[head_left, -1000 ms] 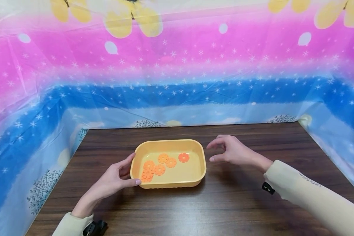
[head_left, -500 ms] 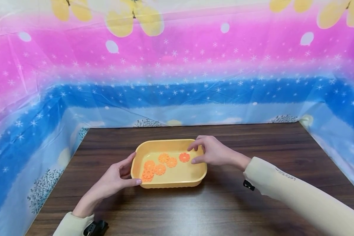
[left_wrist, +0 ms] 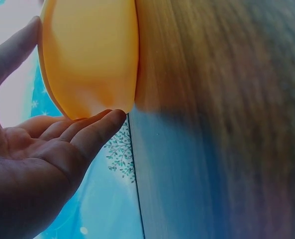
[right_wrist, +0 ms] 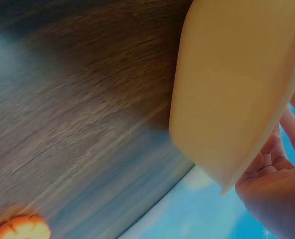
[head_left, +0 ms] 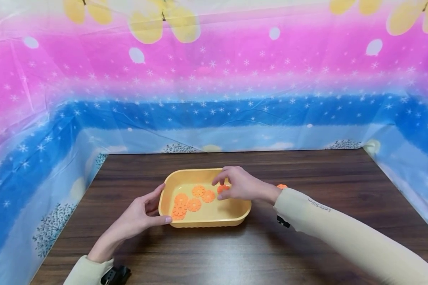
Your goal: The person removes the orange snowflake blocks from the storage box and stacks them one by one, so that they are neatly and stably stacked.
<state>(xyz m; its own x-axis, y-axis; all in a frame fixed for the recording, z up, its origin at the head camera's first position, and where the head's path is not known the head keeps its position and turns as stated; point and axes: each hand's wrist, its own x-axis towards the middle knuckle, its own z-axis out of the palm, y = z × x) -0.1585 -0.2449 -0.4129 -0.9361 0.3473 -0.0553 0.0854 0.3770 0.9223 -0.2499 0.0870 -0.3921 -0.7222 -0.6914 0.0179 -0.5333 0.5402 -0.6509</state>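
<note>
A yellow container with several orange flower-shaped pieces lying inside stands on the table. At its left end my left hand holds it, thumb on the near rim and fingers along the outer wall; the left wrist view shows these fingers against the wall. My right hand reaches over the right end, thumb and fingers apart beside a redder piece, which they partly cover. Whether they touch it cannot be told. In the right wrist view the container's wall hides the fingertips.
Another orange piece lies on the dark wooden table, right of the container and partly behind my right sleeve; the right wrist view shows an orange piece at the lower left. A patterned pink and blue cloth surrounds the table's back and sides.
My right hand has moved left from beside the container to over its right end, at the redder piece. The piece on the table has come into view behind the sleeve. My left hand keeps its hold.
</note>
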